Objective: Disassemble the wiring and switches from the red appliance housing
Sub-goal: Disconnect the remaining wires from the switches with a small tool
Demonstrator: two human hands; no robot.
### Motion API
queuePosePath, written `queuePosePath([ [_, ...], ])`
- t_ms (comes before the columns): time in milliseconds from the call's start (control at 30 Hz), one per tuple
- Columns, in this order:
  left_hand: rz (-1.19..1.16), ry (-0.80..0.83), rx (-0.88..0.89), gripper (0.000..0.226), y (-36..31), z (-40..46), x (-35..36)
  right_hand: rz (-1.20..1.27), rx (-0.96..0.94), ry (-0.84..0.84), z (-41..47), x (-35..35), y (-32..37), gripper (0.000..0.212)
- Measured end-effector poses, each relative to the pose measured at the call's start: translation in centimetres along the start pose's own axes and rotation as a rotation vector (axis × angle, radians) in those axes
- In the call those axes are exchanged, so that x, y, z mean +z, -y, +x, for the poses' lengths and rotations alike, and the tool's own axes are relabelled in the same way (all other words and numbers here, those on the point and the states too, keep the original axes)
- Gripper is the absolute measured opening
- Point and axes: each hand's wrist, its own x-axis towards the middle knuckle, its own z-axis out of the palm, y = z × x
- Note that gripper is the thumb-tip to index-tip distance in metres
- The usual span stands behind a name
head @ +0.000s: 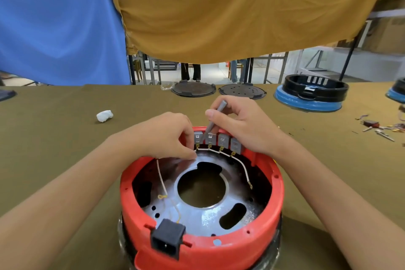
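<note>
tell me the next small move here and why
Probably lever the grey tool, held in the right hand, against the second switch; its tip sits there, while the left hand pinches the white wire still joining all four switches.

The red housing (201, 245) is cut off by the bottom edge, so its base is unseen. At the housing's far wall, the left hand (168, 136) covers part of the first of 4 grey switches (215, 141). The tip of the grey tool (213, 124) is too small to make out. Far right of the housing, small loose parts (381, 128) on the desk (54, 138) blur together, and a blue-and-black unit (397, 92) runs off the right edge.
</note>
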Motion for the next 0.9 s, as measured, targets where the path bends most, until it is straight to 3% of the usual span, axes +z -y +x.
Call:
queuePosePath([
  [167,-0.087,-0.047,-0.009,0.019,0.2,-0.2,0.7,0.028,-0.013,0.016,-0.1,-0.2,-0.4,0.016],
  [567,-0.091,0.029,0.030,0.012,0.6,0.6,0.0,-0.045,-0.016,0.057,-0.1,-0.3,-0.4,0.014],
  [900,-0.122,-0.098,0.045,0.005,0.5,-0.1,0.8,-0.084,0.005,0.105,0.9,-0.1,-0.5,0.016],
])
